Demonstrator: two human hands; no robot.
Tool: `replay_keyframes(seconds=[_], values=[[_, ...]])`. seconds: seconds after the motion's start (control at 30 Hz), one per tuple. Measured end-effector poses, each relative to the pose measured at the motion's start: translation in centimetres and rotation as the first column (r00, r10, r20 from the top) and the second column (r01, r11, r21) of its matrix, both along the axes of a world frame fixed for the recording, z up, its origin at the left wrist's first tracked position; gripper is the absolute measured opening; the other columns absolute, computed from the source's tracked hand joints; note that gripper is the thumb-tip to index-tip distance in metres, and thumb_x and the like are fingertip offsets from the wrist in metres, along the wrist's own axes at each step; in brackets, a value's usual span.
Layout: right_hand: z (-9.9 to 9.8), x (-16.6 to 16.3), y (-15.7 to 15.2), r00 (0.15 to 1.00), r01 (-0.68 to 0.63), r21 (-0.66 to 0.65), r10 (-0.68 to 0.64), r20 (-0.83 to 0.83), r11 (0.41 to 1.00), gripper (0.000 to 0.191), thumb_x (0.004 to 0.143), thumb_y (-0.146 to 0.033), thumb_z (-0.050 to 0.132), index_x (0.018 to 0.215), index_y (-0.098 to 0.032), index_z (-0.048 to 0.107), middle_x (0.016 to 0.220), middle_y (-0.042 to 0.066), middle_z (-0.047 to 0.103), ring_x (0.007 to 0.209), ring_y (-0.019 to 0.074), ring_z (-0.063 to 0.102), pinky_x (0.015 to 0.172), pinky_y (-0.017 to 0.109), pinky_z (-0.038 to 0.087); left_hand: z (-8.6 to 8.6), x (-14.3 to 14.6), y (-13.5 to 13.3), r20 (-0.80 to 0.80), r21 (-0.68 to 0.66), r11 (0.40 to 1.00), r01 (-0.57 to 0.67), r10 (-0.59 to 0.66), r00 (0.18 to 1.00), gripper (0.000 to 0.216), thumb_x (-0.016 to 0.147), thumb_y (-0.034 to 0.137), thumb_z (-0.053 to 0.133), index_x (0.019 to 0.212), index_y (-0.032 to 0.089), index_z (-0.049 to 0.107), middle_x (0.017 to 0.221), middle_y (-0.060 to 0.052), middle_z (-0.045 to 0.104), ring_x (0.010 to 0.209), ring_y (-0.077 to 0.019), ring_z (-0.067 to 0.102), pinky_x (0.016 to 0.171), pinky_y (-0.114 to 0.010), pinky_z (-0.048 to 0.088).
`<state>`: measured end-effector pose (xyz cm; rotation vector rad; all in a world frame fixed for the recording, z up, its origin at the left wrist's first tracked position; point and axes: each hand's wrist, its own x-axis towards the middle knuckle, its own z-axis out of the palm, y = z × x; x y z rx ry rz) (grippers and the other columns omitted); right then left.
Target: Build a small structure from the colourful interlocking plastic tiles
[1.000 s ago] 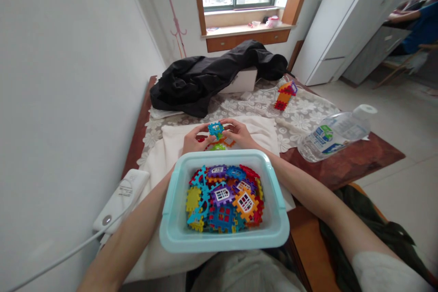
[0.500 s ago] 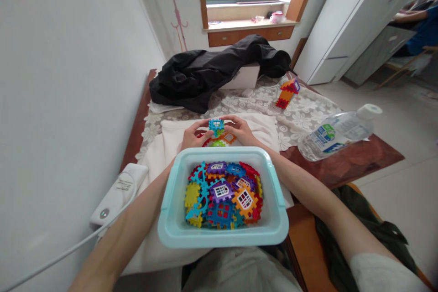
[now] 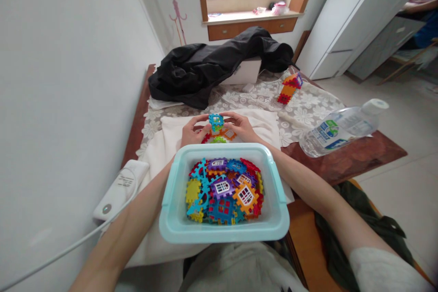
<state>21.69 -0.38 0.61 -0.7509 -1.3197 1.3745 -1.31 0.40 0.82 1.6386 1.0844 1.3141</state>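
Note:
Beyond the tub, my left hand point(image 3: 193, 130) and my right hand point(image 3: 240, 127) grip a blue square building tile point(image 3: 216, 121) with a window pattern from its two sides. Fingers and thumbs are closed on its edges. Just below it lie more joined or loose tiles, among them an orange tile point(image 3: 229, 134) and a green tile point(image 3: 219, 139); the tub's rim partly hides them. Between my forearms stands a light blue plastic tub point(image 3: 224, 238) holding many interlocking tiles in purple, orange, red, yellow and blue.
A small orange and red tile structure point(image 3: 289, 88) stands on the lace tablecloth point(image 3: 263, 98). At right lies a large plastic bottle point(image 3: 337, 130). Black cloth point(image 3: 219, 64) covers a white box at the back. A white power strip point(image 3: 119, 189) with a cable is at left.
The view has shifted slightly, so most things sit a little higher in the picture. Both hands keep hold of the blue tile, which has tilted a little.

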Motion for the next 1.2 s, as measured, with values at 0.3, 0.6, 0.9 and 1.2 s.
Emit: replay_keyframes(seconds=[0.3,0.6,0.9,1.2], values=[[-0.6,-0.4,0.3,0.993,0.03,0.093,-0.041,0.108,0.995,0.048,0.079,-0.043,0.092,0.121,-0.029,0.071,0.122,0.005,0.077,0.108,0.0249,0.073,0.091,0.04,0.065,-0.1,0.5,-0.2,0.033,-0.008,0.998,0.055,-0.055,0.998,0.052,0.088,0.055,0.083,0.124,0.019,0.071,0.121,-0.013,0.081,0.113,-0.0302,0.079,0.088,-0.04,0.068],[-0.6,-0.7,-0.1,0.986,0.001,0.138,-0.024,0.163,0.99,0.049,0.082,-0.055,0.09,0.119,-0.029,0.07,0.117,0.004,0.077,0.105,0.0254,0.075,0.091,0.043,0.063,1.4,1.6,-2.9,0.032,-0.001,1.0,0.011,-0.011,0.999,0.055,0.085,0.047,0.091,0.129,0.022,0.07,0.128,-0.011,0.076,0.116,-0.0303,0.075,0.094,-0.042,0.065],[0.1,-0.9,-0.8,0.981,-0.006,0.157,-0.025,0.194,0.988,0.048,0.085,-0.053,0.088,0.122,-0.029,0.069,0.124,0.004,0.076,0.109,0.0251,0.075,0.096,0.042,0.062,1.2,2.5,-3.4,-0.011,-0.007,1.0,0.001,-0.001,1.0,0.041,0.105,0.039,0.071,0.139,0.017,0.066,0.138,-0.013,0.067,0.117,-0.0274,0.07,0.099,-0.049,0.063],[-0.5,-1.3,-1.2,0.982,-0.054,0.17,0.022,0.186,0.984,0.052,0.088,-0.05,0.088,0.128,-0.03,0.06,0.127,0.005,0.074,0.117,0.0256,0.072,0.104,0.045,0.06,0.7,1.7,-3.5,0.003,0.03,0.999,0.04,-0.04,0.999,0.043,0.102,0.04,0.075,0.137,0.017,0.067,0.14,-0.013,0.068,0.121,-0.0289,0.07,0.102,-0.049,0.062]])
